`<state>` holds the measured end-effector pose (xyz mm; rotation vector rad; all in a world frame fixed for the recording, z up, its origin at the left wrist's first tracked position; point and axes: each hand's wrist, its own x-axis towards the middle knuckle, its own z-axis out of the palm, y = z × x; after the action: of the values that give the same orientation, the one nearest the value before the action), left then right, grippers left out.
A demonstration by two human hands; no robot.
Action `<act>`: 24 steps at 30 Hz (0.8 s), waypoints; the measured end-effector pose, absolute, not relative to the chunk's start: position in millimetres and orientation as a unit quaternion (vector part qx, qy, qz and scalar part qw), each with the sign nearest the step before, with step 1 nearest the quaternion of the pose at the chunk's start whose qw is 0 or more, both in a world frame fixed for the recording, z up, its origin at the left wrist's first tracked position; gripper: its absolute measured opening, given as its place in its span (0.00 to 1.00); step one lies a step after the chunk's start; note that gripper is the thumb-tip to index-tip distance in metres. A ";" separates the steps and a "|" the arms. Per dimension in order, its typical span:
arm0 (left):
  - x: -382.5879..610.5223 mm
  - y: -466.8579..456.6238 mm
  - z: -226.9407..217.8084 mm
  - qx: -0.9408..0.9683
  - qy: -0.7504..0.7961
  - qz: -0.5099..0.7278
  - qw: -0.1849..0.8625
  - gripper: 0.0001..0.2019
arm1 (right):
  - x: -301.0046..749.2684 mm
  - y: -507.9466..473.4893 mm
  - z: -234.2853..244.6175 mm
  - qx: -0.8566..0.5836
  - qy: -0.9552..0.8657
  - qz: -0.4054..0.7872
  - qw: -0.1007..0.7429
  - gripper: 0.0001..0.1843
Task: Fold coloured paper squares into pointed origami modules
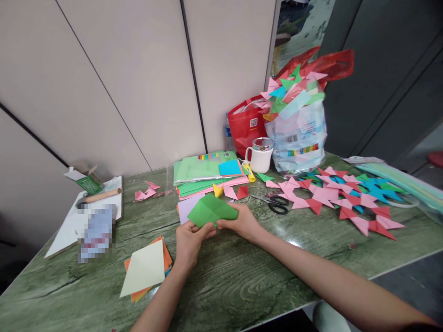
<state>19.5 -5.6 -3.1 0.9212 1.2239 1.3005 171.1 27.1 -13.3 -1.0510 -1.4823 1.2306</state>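
Observation:
Both my hands hold a folded green paper (212, 208) just above the green wood-grain table (242, 281). My left hand (189, 243) pinches its lower left edge with closed fingers. My right hand (241, 222) grips the lower right edge, fingers closed on the paper. A lilac sheet (187, 205) lies flat right behind the green paper. A small stack of square sheets, pale yellow on top of orange (147, 269), lies left of my left wrist.
A pile of coloured paper packs (207, 174) lies behind, with black scissors (277, 204), a white mug (260, 156) and bags of folded pieces (297, 120). Finished pink, red and blue folded shapes (346, 198) spread across the right side. A clipboard (72, 221) and small box (85, 179) sit left.

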 end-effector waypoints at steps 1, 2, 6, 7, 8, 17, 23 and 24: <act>19.1 -5.4 -3.5 0.386 0.510 0.547 0.540 0.14 | 171.4 27.2 -13.7 -0.422 -0.603 0.498 0.459 0.10; 18.6 -5.2 -4.1 0.386 0.505 0.547 0.545 0.14 | 171.8 27.3 -13.8 -0.417 -0.605 0.497 0.461 0.10; 17.0 -4.6 -5.5 0.387 0.480 0.537 0.575 0.15 | 173.6 28.7 -13.2 -0.418 -0.615 0.485 0.460 0.12; 17.0 -4.6 -5.5 0.385 0.477 0.535 0.582 0.15 | 173.9 29.2 -12.9 -0.421 -0.616 0.483 0.458 0.12; 17.2 -4.7 -5.4 0.383 0.476 0.533 0.585 0.15 | 174.1 29.5 -12.6 -0.423 -0.618 0.482 0.456 0.12; 21.3 -6.6 -4.0 0.425 0.552 0.517 0.497 0.11 | 170.3 25.2 -11.2 -0.414 -0.671 0.392 0.474 0.21; 16.7 -4.3 -3.9 0.420 0.562 0.518 0.489 0.11 | 175.5 29.9 -10.5 -0.407 -0.687 0.388 0.461 0.20; 15.6 -3.9 -3.5 0.418 0.560 0.520 0.491 0.11 | 176.3 31.2 -10.3 -0.397 -0.683 0.404 0.461 0.20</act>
<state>15.6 -3.9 -3.5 1.0140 1.3583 1.2633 176.3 31.2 -10.3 -0.9779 -1.6818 0.9930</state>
